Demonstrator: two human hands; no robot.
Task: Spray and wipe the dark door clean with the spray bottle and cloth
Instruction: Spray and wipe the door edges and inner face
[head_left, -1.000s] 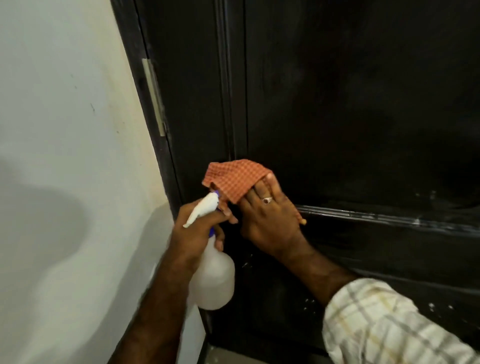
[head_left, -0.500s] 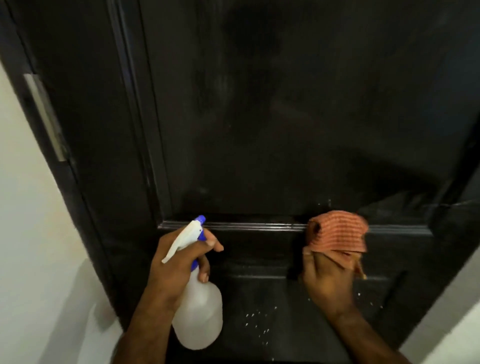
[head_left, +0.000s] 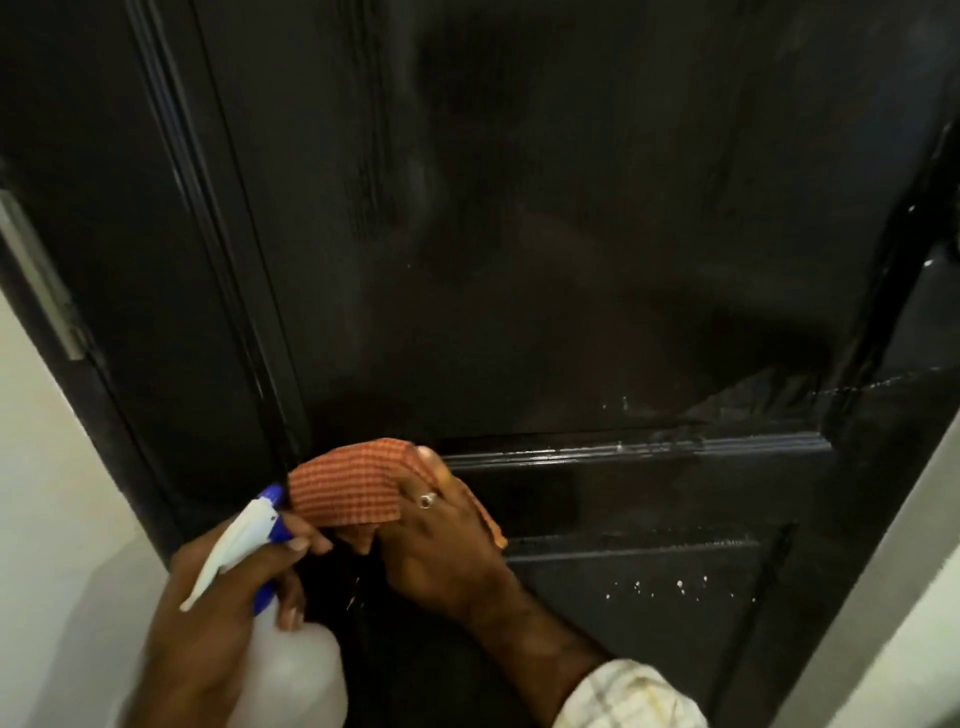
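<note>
Right hand (head_left: 436, 551) presses cloth (head_left: 345, 486) at door (head_left: 571, 234) panel's left edge; left hand (head_left: 218, 613) grips spray bottle (head_left: 291, 675).

The right hand (head_left: 441, 545) slides the orange cloth (head_left: 348, 486) left along the door's ledge, now beside the spray bottle (head_left: 280, 623).

Right hand (head_left: 441, 551) presses an orange checked cloth (head_left: 345, 486) against the dark door (head_left: 571, 260) at the left end of its horizontal moulding. Left hand (head_left: 223, 597) grips a spray bottle (head_left: 291, 670), nozzle just beside the cloth.
</note>
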